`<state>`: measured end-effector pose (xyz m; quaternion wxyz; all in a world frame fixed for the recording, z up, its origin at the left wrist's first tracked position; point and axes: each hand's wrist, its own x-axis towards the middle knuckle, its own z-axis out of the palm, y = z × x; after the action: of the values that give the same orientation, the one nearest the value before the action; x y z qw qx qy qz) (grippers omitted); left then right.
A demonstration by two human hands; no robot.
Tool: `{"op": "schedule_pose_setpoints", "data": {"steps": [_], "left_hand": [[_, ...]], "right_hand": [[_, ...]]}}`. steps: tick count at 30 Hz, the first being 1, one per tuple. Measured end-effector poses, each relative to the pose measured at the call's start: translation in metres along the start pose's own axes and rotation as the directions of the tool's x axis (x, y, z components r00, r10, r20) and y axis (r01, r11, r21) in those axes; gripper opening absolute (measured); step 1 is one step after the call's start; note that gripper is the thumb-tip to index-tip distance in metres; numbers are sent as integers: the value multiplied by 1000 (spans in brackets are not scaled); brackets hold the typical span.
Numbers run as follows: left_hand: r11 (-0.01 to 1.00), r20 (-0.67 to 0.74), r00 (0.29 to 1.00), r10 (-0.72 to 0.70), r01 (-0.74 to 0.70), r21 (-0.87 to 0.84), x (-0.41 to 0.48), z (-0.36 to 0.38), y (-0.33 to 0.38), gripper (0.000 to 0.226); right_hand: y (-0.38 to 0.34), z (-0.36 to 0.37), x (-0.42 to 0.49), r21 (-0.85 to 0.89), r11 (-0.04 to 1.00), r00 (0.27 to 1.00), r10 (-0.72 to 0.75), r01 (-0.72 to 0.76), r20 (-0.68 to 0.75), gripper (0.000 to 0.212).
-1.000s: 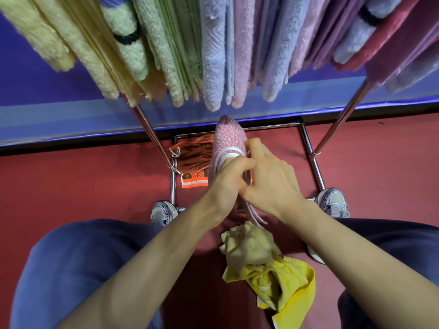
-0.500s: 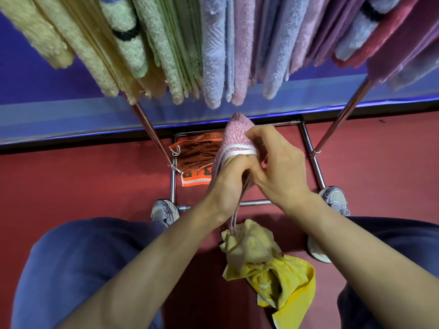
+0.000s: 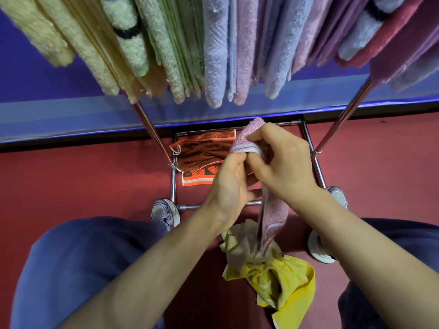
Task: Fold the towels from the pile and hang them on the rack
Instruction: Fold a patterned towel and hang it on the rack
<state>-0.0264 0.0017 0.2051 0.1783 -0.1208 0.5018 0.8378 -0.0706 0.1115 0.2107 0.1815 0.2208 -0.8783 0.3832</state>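
Observation:
A pink towel (image 3: 273, 217) with a white stripe hangs between my hands, its top end poking up above my fingers and its lower part dangling below. My left hand (image 3: 228, 186) pinches its striped edge from the left. My right hand (image 3: 282, 167) grips the towel from the right, fingers curled round the fabric. Both hands touch. Below them a crumpled yellow towel (image 3: 282, 279) lies on the red floor. The metal rack (image 3: 152, 129) stands in front, with several folded towels (image 3: 213, 51) hung across its top.
An orange and brown patterned towel (image 3: 202, 155) lies on the floor inside the rack's base frame (image 3: 173, 188). My shoes (image 3: 165, 211) stand at the frame's front bar. A blue wall panel runs behind the rack. My knees flank the yellow towel.
My hands have risen a little with the pink towel and turned it. The right hand now wraps over its top, and more of the towel hangs down beneath my hands.

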Motion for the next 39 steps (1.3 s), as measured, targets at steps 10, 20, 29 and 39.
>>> {"op": "schedule_pose_setpoints", "data": {"steps": [10, 20, 29, 39], "left_hand": [[927, -192, 978, 78, -1, 374, -1, 2, -11, 29], [999, -129, 992, -9, 15, 45, 1, 1, 1, 33], [941, -244, 922, 301, -247, 230, 3, 17, 16, 27], [981, -396, 899, 187, -193, 26, -54, 73, 54, 29]], "right_hand": [[3, -1, 5, -30, 998, 998, 55, -56, -40, 20], [5, -9, 10, -29, 992, 984, -121, 126, 134, 27], [-6, -10, -14, -25, 997, 998, 67, -66, 22, 53], [-47, -58, -39, -108, 963, 967, 251, -245, 43, 67]]}}
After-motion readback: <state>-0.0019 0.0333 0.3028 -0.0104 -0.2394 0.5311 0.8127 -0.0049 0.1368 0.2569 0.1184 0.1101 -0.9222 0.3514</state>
